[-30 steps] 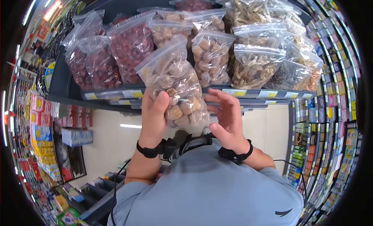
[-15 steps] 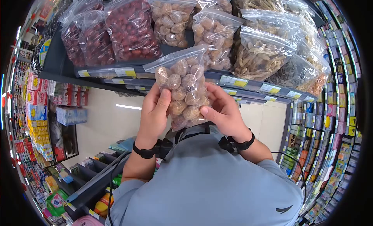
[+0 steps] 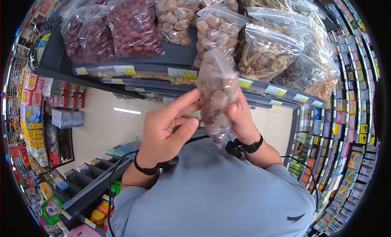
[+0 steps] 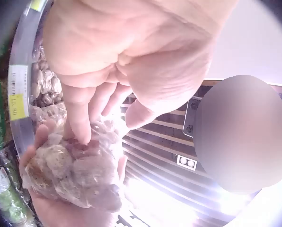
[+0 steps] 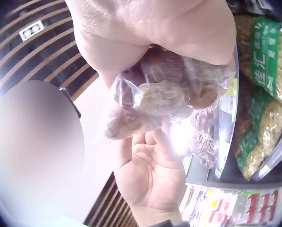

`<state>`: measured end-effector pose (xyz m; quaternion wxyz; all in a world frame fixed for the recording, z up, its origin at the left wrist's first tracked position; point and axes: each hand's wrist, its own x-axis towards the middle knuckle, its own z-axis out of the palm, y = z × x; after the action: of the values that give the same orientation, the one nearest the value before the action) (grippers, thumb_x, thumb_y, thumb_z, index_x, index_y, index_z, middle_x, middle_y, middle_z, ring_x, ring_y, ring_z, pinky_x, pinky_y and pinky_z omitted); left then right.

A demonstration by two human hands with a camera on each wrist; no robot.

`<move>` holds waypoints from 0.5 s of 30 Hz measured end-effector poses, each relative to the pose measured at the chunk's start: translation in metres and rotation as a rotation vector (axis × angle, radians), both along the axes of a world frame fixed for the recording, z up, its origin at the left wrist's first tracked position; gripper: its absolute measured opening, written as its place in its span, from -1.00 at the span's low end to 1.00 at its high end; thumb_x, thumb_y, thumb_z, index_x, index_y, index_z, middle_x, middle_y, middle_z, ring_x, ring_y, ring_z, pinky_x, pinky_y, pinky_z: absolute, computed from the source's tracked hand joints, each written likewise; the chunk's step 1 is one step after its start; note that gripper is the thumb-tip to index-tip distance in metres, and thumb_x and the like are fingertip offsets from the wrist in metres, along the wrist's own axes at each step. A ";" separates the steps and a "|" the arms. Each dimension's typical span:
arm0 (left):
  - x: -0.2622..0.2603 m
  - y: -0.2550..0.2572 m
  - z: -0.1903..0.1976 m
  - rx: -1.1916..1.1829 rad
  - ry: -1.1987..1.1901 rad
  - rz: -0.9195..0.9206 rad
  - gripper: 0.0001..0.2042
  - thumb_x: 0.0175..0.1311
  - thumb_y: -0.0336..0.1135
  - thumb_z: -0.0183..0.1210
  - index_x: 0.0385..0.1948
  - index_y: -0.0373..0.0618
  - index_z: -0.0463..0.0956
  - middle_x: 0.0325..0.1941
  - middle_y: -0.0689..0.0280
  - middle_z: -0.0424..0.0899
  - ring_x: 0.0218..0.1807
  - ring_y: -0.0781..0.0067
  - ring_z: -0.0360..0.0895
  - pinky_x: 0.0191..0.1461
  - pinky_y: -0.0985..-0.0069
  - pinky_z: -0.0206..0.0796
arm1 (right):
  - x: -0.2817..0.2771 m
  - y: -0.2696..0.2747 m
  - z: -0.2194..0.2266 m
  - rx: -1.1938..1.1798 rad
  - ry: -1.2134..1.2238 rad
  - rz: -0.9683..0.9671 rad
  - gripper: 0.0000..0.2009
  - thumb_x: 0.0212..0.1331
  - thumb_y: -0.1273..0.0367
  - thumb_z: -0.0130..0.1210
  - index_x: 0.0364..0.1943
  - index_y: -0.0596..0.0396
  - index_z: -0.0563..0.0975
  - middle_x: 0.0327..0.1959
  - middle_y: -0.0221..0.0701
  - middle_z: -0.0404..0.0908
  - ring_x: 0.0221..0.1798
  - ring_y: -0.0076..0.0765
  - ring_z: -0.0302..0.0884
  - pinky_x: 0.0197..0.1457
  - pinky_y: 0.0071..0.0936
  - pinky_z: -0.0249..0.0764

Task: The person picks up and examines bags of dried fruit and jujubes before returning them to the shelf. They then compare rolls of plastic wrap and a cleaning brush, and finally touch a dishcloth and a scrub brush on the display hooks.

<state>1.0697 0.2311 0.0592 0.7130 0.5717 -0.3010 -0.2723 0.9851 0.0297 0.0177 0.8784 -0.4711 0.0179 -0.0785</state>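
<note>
A clear zip bag of round, wrinkled brown nuts or dried fruits is held up in front of the chest, turned with its narrow side towards the head camera. My right hand grips it from the right, the thumb against its side. Beside the bag on the left is my left hand, its thumb held apart. In the left wrist view, the index finger of that left hand lies against the plastic. Seen from the right wrist, the bag's lower end sticks out below the right palm.
Behind the bag runs a dark shelf with price tags. It carries bags of red dates, more bags of the brown rounds and bags of dried slices. Stocked shelving lines the right side.
The bag was first in the left hand, then in both with its broad face up. Now the right hand has it, turned edge-on, and the left hand's grip has loosened.
</note>
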 end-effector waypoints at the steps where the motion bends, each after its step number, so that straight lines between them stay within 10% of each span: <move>1: 0.000 0.002 0.000 0.029 -0.133 -0.048 -0.49 0.46 -0.46 0.20 0.40 -0.39 0.32 0.43 -0.05 0.47 0.34 0.17 0.56 0.26 0.31 0.57 | -0.001 -0.003 0.001 0.146 0.038 0.059 0.08 0.19 -0.12 0.36 0.60 0.11 -0.03 0.50 -0.14 0.26 0.48 -0.17 0.34 0.48 -0.17 0.36; 2: -0.003 -0.001 0.004 0.022 -0.123 0.002 -0.56 0.44 -0.49 0.19 0.31 -0.41 0.41 0.35 -0.04 0.54 0.28 0.19 0.61 0.26 0.32 0.55 | 0.004 0.006 -0.013 0.101 0.073 -0.012 0.05 0.24 -0.41 -0.04 0.56 0.16 0.10 0.44 -0.06 0.37 0.37 -0.03 0.47 0.35 -0.04 0.48; 6: 0.000 -0.002 -0.001 -0.119 -0.187 0.056 -0.66 0.41 -0.53 0.20 0.18 -0.40 0.50 0.24 -0.01 0.61 0.19 0.23 0.65 0.25 0.33 0.55 | 0.002 0.002 -0.015 0.733 0.087 0.267 0.03 0.30 -0.44 -0.37 0.52 0.23 0.15 0.42 0.08 0.36 0.15 0.12 0.61 0.16 0.07 0.61; 15: -0.002 0.004 -0.015 -0.128 -0.181 0.095 -0.72 0.35 -0.53 0.23 0.06 -0.34 0.55 0.22 -0.02 0.62 0.13 0.34 0.62 0.16 0.42 0.45 | -0.006 -0.004 -0.021 0.766 -0.004 0.347 -0.07 0.41 -0.38 -0.39 0.56 0.11 0.13 0.40 0.04 0.40 0.18 0.13 0.61 0.22 0.01 0.58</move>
<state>1.0675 0.2354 0.0442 0.7300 0.5610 -0.3535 -0.1657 0.9794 0.0260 -0.0033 0.9903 -0.1062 -0.0358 0.0820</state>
